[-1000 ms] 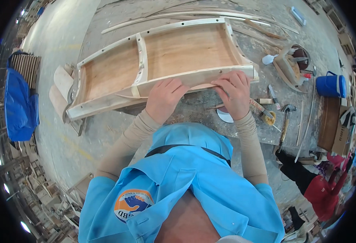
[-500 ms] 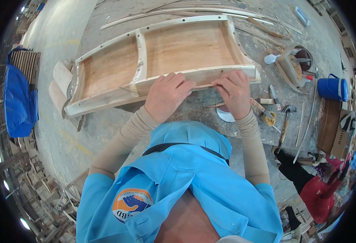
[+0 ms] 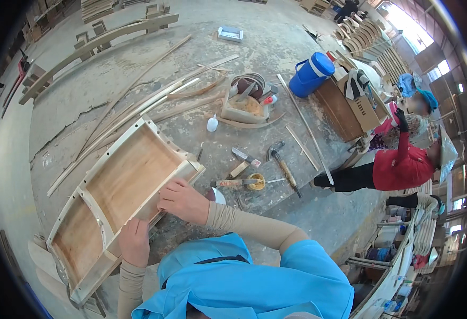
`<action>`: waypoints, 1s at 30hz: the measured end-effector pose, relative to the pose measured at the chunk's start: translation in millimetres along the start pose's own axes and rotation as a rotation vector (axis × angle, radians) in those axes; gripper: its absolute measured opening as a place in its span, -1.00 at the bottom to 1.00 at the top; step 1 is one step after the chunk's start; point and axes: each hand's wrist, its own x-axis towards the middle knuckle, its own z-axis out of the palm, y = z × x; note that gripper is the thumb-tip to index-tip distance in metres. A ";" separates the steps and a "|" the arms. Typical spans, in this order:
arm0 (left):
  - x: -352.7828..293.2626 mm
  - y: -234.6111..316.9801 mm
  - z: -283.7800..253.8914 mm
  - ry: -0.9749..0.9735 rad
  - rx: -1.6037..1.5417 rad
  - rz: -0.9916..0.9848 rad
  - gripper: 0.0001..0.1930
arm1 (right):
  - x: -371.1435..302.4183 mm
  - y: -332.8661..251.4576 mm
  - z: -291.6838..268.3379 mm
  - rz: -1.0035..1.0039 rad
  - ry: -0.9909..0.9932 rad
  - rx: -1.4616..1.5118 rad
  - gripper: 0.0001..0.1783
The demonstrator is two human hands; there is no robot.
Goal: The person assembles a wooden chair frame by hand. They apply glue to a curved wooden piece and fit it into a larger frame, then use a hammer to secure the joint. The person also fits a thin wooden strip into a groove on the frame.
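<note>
A curved wooden frame (image 3: 90,181) with a plywood panel and a cross rib lies tilted at the left, small dark holes dotted along its rails. My left hand (image 3: 134,242) is closed at its near rail, around the middle. Further along that rail, close to the right end, my right hand (image 3: 184,202) has its fingers pinched together. Between the two hands runs a thin wooden strip (image 3: 156,218) against the rail's near side. Both hands' fingers cover most of it.
Right of the frame lie a hammer (image 3: 285,169), a brush (image 3: 236,182), a tub of yellowish paste (image 3: 256,182) and a white bottle (image 3: 212,123). Beyond are a bin of supplies (image 3: 247,109), long wooden strips (image 3: 138,119) and a blue cooler (image 3: 311,74). A person in red (image 3: 403,167) stands at the right.
The view has swung to the right, so the frame now sits further left and slanted. Both hands stay at the near rail with the strip, somewhat closer together.
</note>
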 end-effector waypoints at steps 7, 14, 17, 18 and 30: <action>4.4 -4.8 -5.4 -0.016 0.036 0.070 -0.90 | -1.0 -4.0 2.2 0.061 -0.011 0.011 -0.86; 6.9 -2.2 -3.6 0.010 0.017 0.091 -0.92 | -1.6 0.1 -1.0 0.049 -0.037 0.027 -0.83; 2.9 -2.0 -5.2 -0.012 0.051 0.100 -0.92 | -0.6 -0.4 0.6 0.048 -0.016 0.038 -0.82; -0.1 -1.6 -5.0 -0.019 0.064 0.105 -0.92 | -0.6 -1.1 1.1 0.044 -0.022 0.047 -0.82; 6.3 6.8 -10.5 0.049 0.032 0.052 -0.86 | -3.8 1.9 4.4 0.037 0.005 0.044 -0.82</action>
